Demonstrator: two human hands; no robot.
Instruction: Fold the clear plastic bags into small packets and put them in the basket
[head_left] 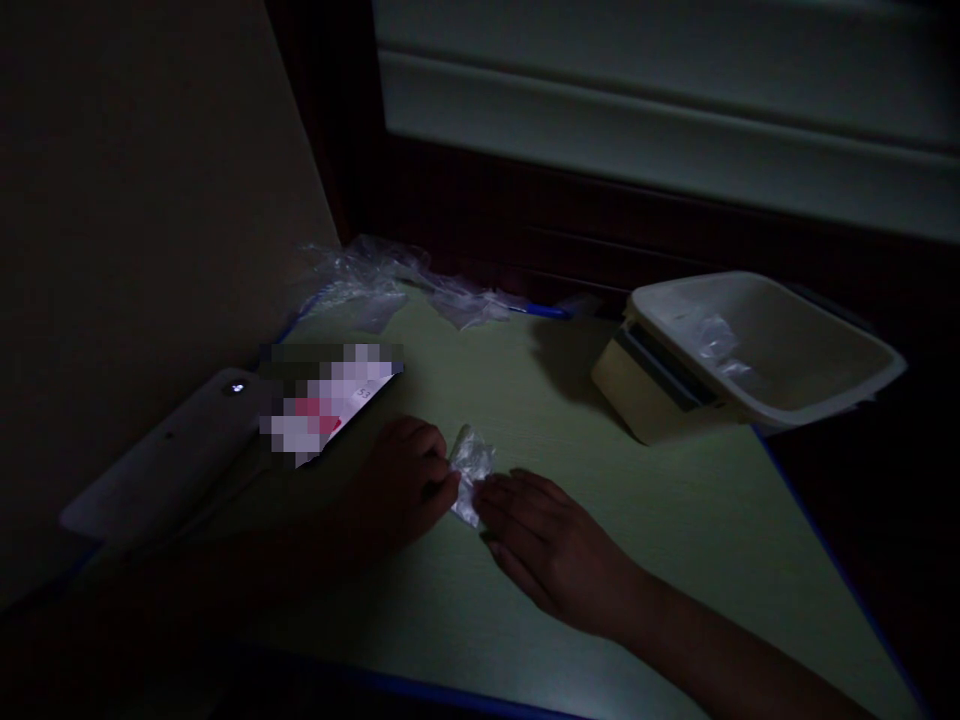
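Note:
A small folded piece of clear plastic, like a plastic bag (472, 462), lies on the pale green tabletop (675, 520) between my hands. My left hand (412, 475) has its fingers curled, with thumb and fingertips closed on the left edge of the plastic. My right hand (555, 545) lies palm down with fingers stretched out, their tips touching the right side of the plastic. The scene is dark, so the undersides of both hands are hidden.
Behind my left hand a phone (352, 400) with a lit screen leans near a flat white device (165, 450). Crumpled clear plastic bags (367, 280) and a blue pen (547, 311) lie along the back edge. At the right, a cream plastic bin (652, 400) holds some clear plastic (712, 338).

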